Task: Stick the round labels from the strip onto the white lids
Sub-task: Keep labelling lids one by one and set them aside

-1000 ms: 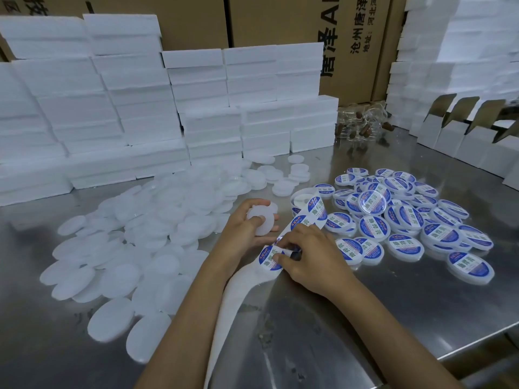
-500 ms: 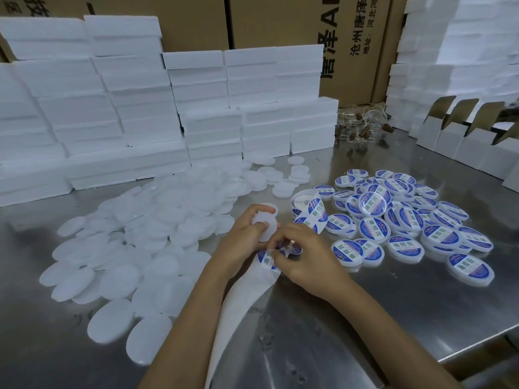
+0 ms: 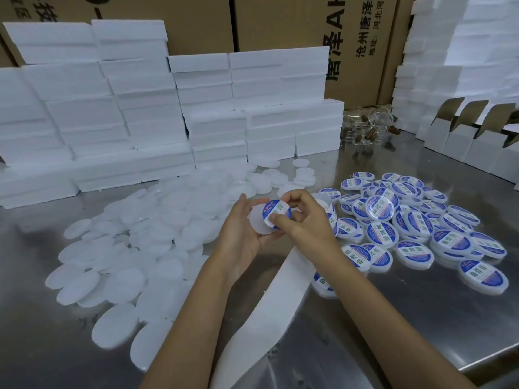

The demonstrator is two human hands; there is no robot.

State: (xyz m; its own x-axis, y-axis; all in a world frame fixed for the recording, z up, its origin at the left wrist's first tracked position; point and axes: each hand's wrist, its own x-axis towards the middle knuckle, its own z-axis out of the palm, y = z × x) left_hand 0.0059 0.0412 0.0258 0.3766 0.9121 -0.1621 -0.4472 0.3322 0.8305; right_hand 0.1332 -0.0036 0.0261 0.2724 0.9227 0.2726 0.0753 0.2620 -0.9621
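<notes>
- Over mid-table: left hand (image 3: 247, 234) cups a white lid (image 3: 259, 224) from below, fingers curled round its rim.
- Right hand (image 3: 304, 220) pinches a round blue label (image 3: 276, 213) between thumb and fingers and holds it against the lid's face; label overlaps the lid's right half.
- Strip (image 3: 269, 310) runs from under the right wrist down to the near table edge, mostly bare white backing; a label or two shows on it near the right forearm. Its far end curls up behind the right hand.
- Left of the hands: bare lids (image 3: 118, 265) lie in a wide, overlapping spread, reaching back to the foam.
- Right of the hands: labelled lids (image 3: 415, 234) lie heaped, blue faces mostly up, some stacked on others; the right forearm hides the nearest ones.
- Table (image 3: 407, 327) is brushed steel, scuffed, with glare.
- Behind: white foam blocks (image 3: 140, 108) stacked several tiers high across the back and left.
- Brown cartons (image 3: 280, 23) with printed characters stand against the wall behind.
- Far right: small open white boxes (image 3: 460, 136) with flaps raised, more foam above.
- Clear jars (image 3: 368, 130) sit between foam and boxes; contents unclear.
</notes>
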